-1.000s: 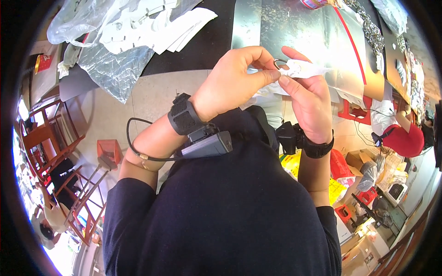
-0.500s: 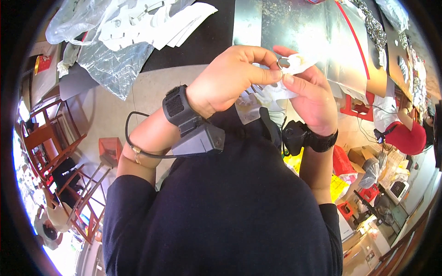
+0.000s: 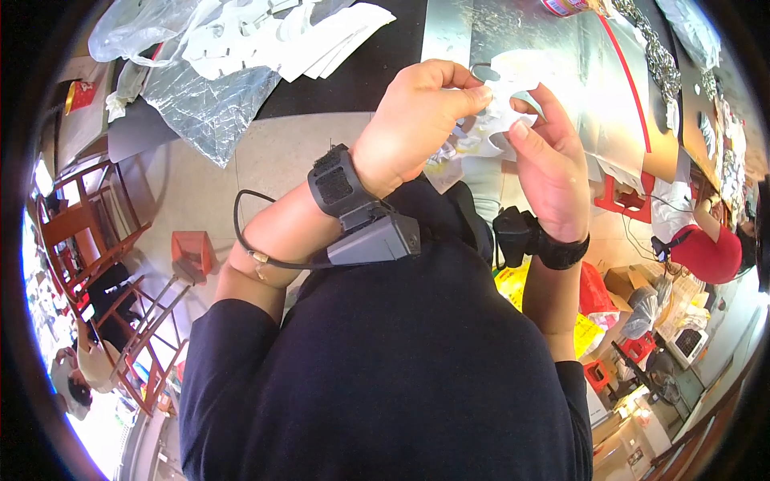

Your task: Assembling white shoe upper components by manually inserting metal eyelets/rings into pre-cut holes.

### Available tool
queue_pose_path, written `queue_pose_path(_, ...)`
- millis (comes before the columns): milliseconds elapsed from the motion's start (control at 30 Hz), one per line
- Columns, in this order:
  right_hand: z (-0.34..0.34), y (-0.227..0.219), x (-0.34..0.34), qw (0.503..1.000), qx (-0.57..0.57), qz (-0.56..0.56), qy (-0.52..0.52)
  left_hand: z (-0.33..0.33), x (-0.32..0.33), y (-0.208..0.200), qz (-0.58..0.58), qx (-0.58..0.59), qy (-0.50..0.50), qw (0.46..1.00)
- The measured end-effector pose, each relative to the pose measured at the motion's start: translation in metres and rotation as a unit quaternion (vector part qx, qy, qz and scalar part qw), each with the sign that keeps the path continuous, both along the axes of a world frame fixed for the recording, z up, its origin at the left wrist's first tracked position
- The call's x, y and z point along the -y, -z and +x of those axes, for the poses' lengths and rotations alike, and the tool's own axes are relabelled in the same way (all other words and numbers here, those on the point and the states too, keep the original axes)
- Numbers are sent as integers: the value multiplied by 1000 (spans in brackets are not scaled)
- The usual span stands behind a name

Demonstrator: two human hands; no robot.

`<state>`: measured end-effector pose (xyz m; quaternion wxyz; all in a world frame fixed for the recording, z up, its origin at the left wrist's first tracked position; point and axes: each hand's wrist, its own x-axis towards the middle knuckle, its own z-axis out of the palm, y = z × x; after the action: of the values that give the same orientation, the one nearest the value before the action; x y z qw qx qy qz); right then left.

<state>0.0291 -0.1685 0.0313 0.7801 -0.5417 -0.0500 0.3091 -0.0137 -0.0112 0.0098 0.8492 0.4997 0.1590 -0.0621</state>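
Observation:
My left hand (image 3: 425, 112) is closed in a pinch at the top centre, over the table's near edge. Between its thumb and forefinger is a small round metal ring (image 3: 484, 72). A thin white cut piece (image 3: 509, 96) with a curved edge hangs beside those fingertips, partly lost in glare. My right hand (image 3: 553, 168) is just to the right, thumb and forefinger apart and curved around a gap. Its thumb tip lies against or very near the white piece; I cannot tell if they touch. Below the hands, more white pieces (image 3: 473, 144) lie partly hidden.
On the dark table (image 3: 345, 88) are white cut sheets (image 3: 265, 44) and clear plastic bags (image 3: 212, 104) at left. A shiny metal sheet (image 3: 449, 36), a red strip (image 3: 626, 80) and a chain (image 3: 654, 52) are at right. A wooden chair (image 3: 88, 216) stands left; a person in red (image 3: 706, 244) is far right.
My left hand has moved slightly up with the ring. My right hand's thumb and forefinger have parted from their pinch, and the white piece shows more spread out between the hands.

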Motion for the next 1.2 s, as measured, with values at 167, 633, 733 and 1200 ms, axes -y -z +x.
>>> queue_pose_path(167,3,-3,-7,995,59,-79,-10,-3,8,-3,126,29,-31,991)
queue_pose_path(633,6,4,-4,998,41,-22,-47,-1,4,5,-88,8,-28,996)
queue_pose_path(733,7,2,-4,997,63,-33,-26,-3,1,-3,10,2,-6,1000)
queue_pose_path(1200,12,5,-5,998,10,-29,-50,-2,-4,5,-3,16,61,998)
